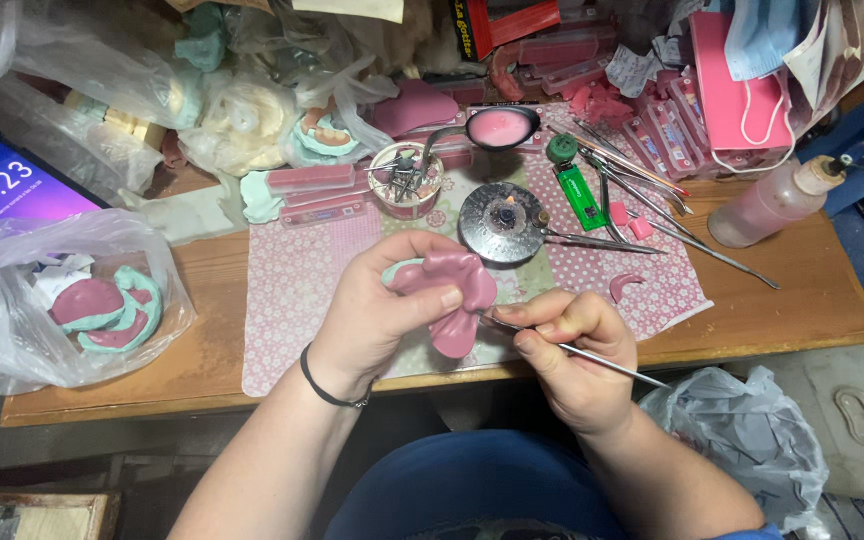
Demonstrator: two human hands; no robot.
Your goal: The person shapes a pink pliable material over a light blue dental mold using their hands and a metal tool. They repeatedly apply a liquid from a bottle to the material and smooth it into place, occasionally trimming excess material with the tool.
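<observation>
My left hand (pixel 382 310) grips a pink wax piece (pixel 452 295) sitting on a pale green dental cast, held above the front edge of the wooden table (pixel 772 310). A black band circles that wrist. My right hand (pixel 572 350) holds a thin metal wax tool (pixel 592 358) like a pen, its tip touching the lower edge of the pink wax. Both hands hover over a pink patterned mat (pixel 292 300).
A small round burner (pixel 502 222) with a flame stands just behind the hands. Nearby lie several metal instruments (pixel 642 190), a green lighter (pixel 579 195), a spoon of pink wax (pixel 497 128), a squeeze bottle (pixel 767 200) and a bag of casts (pixel 72 300) at left.
</observation>
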